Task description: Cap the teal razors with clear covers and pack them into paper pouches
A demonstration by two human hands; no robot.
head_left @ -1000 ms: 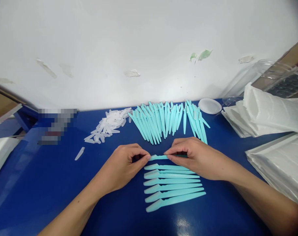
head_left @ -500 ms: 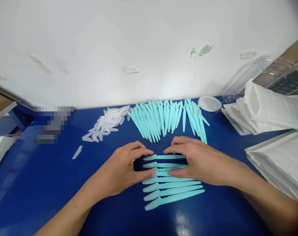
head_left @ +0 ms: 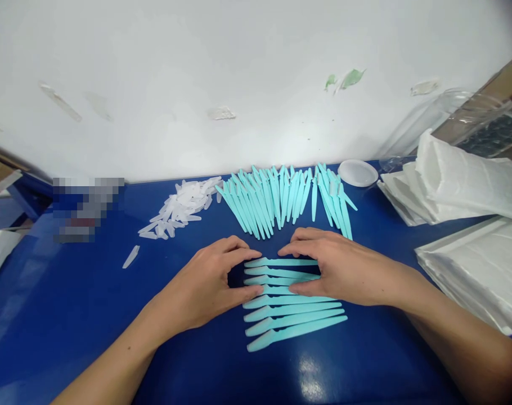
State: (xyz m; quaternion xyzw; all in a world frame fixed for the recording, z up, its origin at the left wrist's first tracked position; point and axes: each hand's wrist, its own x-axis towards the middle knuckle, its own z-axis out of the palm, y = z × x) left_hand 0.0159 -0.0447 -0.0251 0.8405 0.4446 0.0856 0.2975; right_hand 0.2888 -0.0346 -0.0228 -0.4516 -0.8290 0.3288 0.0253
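Several turquoise eyebrow razors (head_left: 298,332) lie side by side in a row on the blue table, heads to the left and handles to the right. My left hand (head_left: 209,278) is at their heads, thumb and fingers apart, with the thumb tip on a razor in the middle of the row. Over the handles, my right hand (head_left: 344,267) is also spread, its thumb on the same part of the row and its fingers beyond the farthest razor. It hides some handle ends. Neither hand lifts a razor. Behind them is a fanned heap of more turquoise razors (head_left: 251,205).
A heap of small white plastic covers (head_left: 188,199) lies back left, with one loose cover (head_left: 131,256) nearer. Back right is a round white lid (head_left: 358,173). White padded packets (head_left: 471,185) are stacked along the right side. A white wall (head_left: 155,112) rises behind the table.
The view has shifted slightly, so everything sits a little higher in the picture. Both hands keep nearly the same pose over the row; the razors' layout looks almost the same.
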